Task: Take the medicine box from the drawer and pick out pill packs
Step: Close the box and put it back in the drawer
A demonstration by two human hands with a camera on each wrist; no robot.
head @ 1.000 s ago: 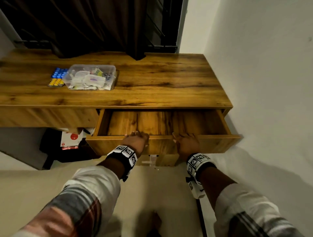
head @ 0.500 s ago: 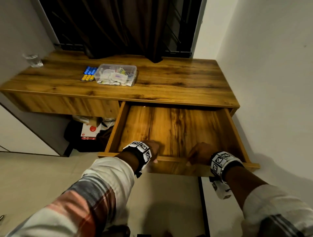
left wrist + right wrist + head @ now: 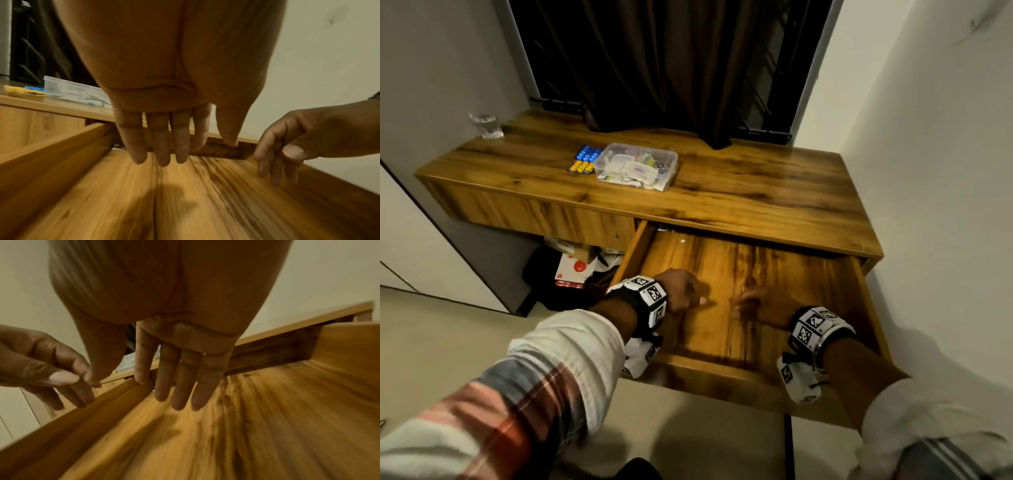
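The clear plastic medicine box [image 3: 637, 166] stands on the wooden desk top [image 3: 756, 192], with blue and yellow pill packs [image 3: 583, 162] lying just left of it. Below, the drawer [image 3: 722, 373] is pulled far out and its wooden bottom is bare. Both hands hover inside it near the front. My left hand [image 3: 685, 291] has its fingers [image 3: 162, 146] extended downward and holds nothing. My right hand [image 3: 760, 306] is beside it, its fingers [image 3: 180, 382] also straight and empty. The box's edge [image 3: 68, 91] shows in the left wrist view.
A drinking glass [image 3: 487, 126] stands at the desk's far left corner. A dark curtain [image 3: 654, 61] hangs behind the desk. A white wall [image 3: 945, 205] runs close along the drawer's right side. Under the desk lies a dark bag with a red-and-white package [image 3: 571, 270].
The drawer has slid much further out. Both hands have left its front edge and moved in over the bare drawer bottom.
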